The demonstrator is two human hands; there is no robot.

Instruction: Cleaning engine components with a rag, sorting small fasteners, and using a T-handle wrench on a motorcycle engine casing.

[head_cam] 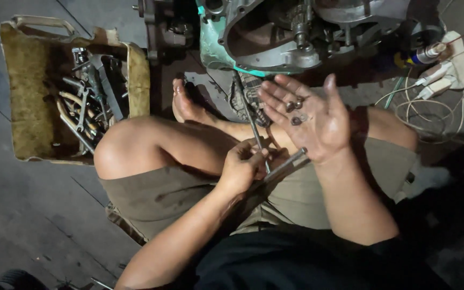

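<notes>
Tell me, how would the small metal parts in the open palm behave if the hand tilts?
The small metal parts lie loose on the greasy right hand, so they would probably slide or roll off. They look rounded and oily, so likely slippery to pinch.

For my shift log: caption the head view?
Right hand cups small metal parts; left hand holds a T-handle wrench beside an engine.

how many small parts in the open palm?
3 visible. All lie on the right hand, held palm up: two close together near the finger bases, one just below on the palm. Grime and dim light may hide others.
</notes>
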